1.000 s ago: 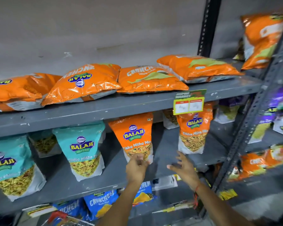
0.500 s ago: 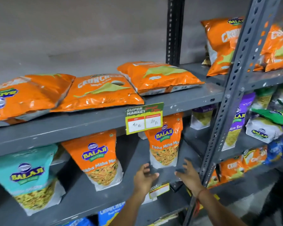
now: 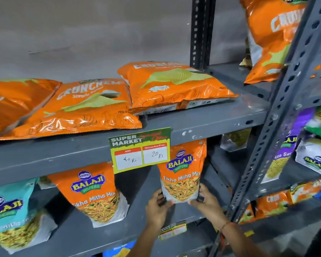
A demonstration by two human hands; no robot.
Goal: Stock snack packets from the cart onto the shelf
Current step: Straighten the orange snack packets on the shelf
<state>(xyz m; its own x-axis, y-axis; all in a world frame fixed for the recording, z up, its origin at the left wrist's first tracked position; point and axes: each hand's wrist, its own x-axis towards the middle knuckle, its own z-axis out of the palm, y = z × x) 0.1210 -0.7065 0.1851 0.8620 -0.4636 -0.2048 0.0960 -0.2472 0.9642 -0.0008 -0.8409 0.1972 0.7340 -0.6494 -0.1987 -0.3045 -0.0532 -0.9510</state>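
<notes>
An orange Balaji Tikha Mitha Mix packet [image 3: 182, 171] stands upright on the grey middle shelf [image 3: 137, 223]. My left hand [image 3: 157, 208] presses its lower left corner and my right hand [image 3: 207, 202] cups its lower right corner, so both hands hold the packet at its base. A second orange Tikha Mitha Mix packet [image 3: 93, 193] stands to the left, and a teal Balaji packet [image 3: 9, 214] stands further left. The cart is out of view.
Orange Crunchem chip bags [image 3: 85, 108] lie flat on the upper shelf [image 3: 202, 125]. A price tag [image 3: 140, 150] hangs from that shelf's front edge. A perforated steel upright [image 3: 278, 112] stands at right, with purple and white packets [image 3: 283, 151] in the bay beyond.
The view has swung right and closer to the shelf. Both hands have risen from the shelf edge and closed around the base of the right orange packet.
</notes>
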